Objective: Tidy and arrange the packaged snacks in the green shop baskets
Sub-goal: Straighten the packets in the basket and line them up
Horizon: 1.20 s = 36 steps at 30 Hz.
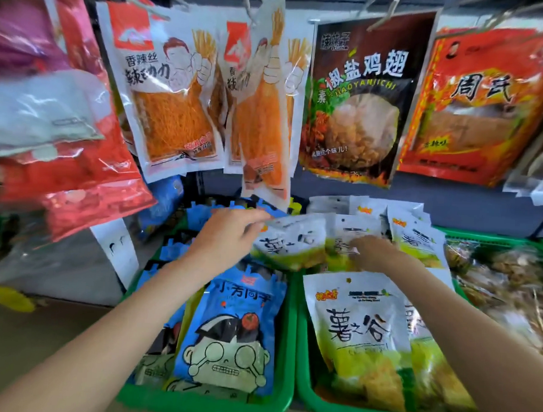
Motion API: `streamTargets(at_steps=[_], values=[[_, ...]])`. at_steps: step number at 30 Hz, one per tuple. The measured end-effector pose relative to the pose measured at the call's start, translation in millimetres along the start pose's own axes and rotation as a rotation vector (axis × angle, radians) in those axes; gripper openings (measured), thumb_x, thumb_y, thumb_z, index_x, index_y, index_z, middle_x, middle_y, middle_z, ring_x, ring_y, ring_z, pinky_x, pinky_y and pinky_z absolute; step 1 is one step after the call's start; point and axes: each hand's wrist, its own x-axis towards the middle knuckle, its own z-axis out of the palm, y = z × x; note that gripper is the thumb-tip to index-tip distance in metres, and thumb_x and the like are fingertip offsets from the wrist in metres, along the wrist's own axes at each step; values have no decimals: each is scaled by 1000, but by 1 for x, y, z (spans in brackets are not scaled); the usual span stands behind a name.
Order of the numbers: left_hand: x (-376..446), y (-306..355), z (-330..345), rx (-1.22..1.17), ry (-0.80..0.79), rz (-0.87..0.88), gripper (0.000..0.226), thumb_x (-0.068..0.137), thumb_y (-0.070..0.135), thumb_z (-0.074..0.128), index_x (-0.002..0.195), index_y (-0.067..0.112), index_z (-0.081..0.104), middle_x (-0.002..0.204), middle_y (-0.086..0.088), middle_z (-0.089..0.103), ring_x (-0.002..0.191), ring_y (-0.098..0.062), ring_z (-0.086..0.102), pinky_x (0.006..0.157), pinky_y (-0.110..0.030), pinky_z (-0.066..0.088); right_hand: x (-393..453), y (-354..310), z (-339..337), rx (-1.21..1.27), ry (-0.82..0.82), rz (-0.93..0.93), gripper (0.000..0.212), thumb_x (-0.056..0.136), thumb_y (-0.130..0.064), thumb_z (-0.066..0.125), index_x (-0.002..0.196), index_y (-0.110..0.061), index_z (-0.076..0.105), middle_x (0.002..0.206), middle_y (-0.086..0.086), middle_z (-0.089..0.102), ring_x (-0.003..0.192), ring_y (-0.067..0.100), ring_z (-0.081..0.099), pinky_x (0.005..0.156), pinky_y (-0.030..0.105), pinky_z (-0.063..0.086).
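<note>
Above the hands: packets hang from clips on a rail against a dark back panel [342, 184]. Orange strip-snack bags [172, 89] upper left, a black chicken-wing bag [359, 97] above the right hand, a red-orange bag [474, 102] further right. Far left, blurred red and pink bags [70, 153]. Lower left of the hands, brownish floor [40, 345]. Light is even and soft.
</note>
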Motion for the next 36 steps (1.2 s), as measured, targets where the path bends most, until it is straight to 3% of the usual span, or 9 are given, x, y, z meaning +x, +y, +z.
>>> streamTargets(at_steps=[6,9,12,14,19,22,26,33,36], values=[[6,39,-20,49,225,164,30,94,9,47,118,16,65,84,-6,71,66,-26,62,61,-28,44,-69,-6,-59,1198,151,-338,36,94,-41,46,124,-23,54,131,-7,52,128,14,45,110,33,31],[16,60,-26,52,248,207,32,96,10,45,122,15,62,75,-3,65,49,-5,41,49,-14,29,-95,-10,-65,1310,5,-592,36,93,-42,45,125,-27,53,129,-6,57,120,9,53,109,35,36],[24,78,-22,67,228,211,34,97,9,42,125,14,59,67,1,55,45,0,34,46,-10,30,-109,-7,-75,1392,15,-629,75,85,-58,34,141,-8,35,141,14,45,121,14,49,105,20,39],[28,87,-17,32,212,176,35,97,9,41,127,15,57,78,-5,66,42,-4,35,42,-10,29,-115,7,-77,1521,-79,-663,71,83,-58,48,139,-15,39,138,10,49,123,23,52,98,36,47],[30,103,7,-88,114,121,35,98,11,42,131,17,52,114,-9,66,37,-2,34,43,-9,35,-115,30,-59,1227,99,-253,10,86,-13,63,94,-8,64,94,9,68,86,25,64,82,40,54],[29,105,14,-130,104,105,42,96,12,46,137,20,43,126,-5,58,50,-2,42,53,-20,38,-122,37,-62,1253,210,-167,9,89,-12,59,94,-6,64,93,14,65,79,26,62,75,38,53],[28,94,14,-264,110,17,48,92,15,54,137,19,35,128,-3,49,107,-17,53,90,-33,46,-125,61,-73,1407,239,-91,11,89,-11,57,97,-5,62,84,6,66,72,19,62,62,26,56],[-17,69,78,-286,-394,-316,79,90,30,59,148,19,8,153,-6,21,136,-25,31,100,-31,35,-124,38,8,1002,-176,-15,5,91,-11,56,93,-7,58,78,6,59,64,14,55,52,19,45],[-33,59,102,-303,-597,-411,96,84,29,68,149,17,-2,154,-9,18,137,-25,30,107,-31,32,-114,39,18,702,156,47,38,84,-20,66,118,-10,52,98,11,63,80,24,60,70,33,51]])
